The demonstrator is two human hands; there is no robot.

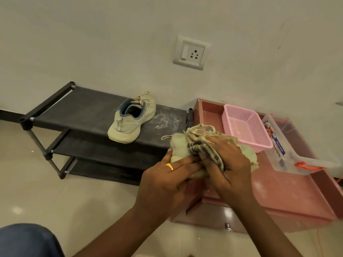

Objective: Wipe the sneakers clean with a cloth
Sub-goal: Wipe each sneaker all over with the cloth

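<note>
One pale yellow-green sneaker (130,123) stands on the top shelf of the black shoe rack (83,108), heel toward me. My left hand (167,180) grips the second sneaker (179,145) by its heel end, held in the air between the rack and the pink cabinet. My right hand (224,164) holds a striped beige and dark cloth (200,143) bunched against the sneaker's upper. Much of this sneaker is hidden under the cloth and my hands.
A pink cabinet top (289,191) lies to the right, bearing a pink mesh basket (246,127) and a clear plastic box (285,151) with an orange latch. A wall socket (191,52) is above. Tiled floor (55,191) spreads to the left; my knee (27,240) is at the bottom left.
</note>
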